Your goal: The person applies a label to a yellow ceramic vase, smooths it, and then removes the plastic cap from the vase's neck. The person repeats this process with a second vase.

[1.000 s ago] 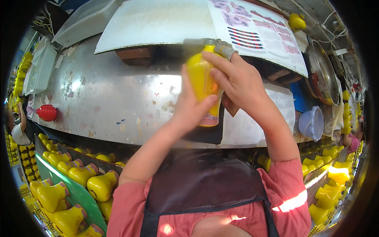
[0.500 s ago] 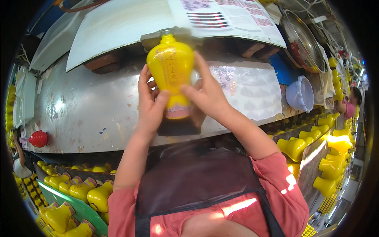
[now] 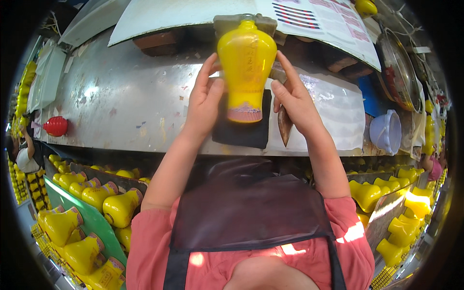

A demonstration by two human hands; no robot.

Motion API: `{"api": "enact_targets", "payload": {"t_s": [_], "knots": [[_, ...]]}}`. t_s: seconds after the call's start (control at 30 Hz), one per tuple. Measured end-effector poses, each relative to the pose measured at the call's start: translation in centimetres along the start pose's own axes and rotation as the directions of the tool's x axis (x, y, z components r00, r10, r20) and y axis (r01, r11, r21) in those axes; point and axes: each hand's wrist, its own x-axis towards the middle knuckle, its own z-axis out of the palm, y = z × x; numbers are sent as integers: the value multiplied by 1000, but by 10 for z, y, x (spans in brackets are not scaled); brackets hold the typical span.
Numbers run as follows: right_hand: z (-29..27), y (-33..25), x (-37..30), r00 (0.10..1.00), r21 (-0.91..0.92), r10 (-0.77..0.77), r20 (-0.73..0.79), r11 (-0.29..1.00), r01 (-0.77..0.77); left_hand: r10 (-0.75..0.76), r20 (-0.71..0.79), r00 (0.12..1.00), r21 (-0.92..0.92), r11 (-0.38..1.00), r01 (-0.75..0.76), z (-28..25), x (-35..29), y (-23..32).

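A yellow bottle (image 3: 249, 72), shaped like a vase with dark lettering and a patterned pinkish base, lies with its neck on a grey block (image 3: 224, 23). Its base end rests over a black pad (image 3: 241, 135). Beside its left edge is my left hand (image 3: 205, 96), open, thumb off the bottle and fingertips close to its side. My right hand (image 3: 297, 99) is at the opposite edge, thumb and forefinger apart. Below that palm juts a brown, pointed, flat piece (image 3: 285, 128), seemingly held by the lower fingers, which are mostly hidden.
A white board (image 3: 193, 19) on bricks (image 3: 159, 41) spans the far side of the metal table (image 3: 130, 106). A pale blue bucket (image 3: 385, 133) stands at right, a red container (image 3: 56, 126) at left. Yellow bottles (image 3: 121, 205) fill racks on both sides. Other people are at the edges.
My thumbs have come off the bottle and my hands have parted to its sides. The bottle lies against the block. The whole view has shifted, so table things appear further right.
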Motion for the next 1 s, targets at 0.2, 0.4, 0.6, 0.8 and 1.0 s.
{"api": "enact_targets", "payload": {"t_s": [0.2,0.4,0.6,0.8,1.0], "knots": [[20,20,10,974,-159,-211,-86,968,195,101,-7,995,10,995,-101,11,5,-2],[28,16,13,974,-81,-202,-101,978,194,58,-17,998,141,989,-55,13,12,-7],[29,17,12,967,-87,-232,-106,971,224,39,2,999,68,997,-40,11,9,-4],[31,13,10,962,4,-254,-103,967,255,37,31,999,28,999,-38,10,7,1],[18,7,7,986,-27,-83,-145,996,80,47,23,999,-36,998,-47,6,14,1]]}}
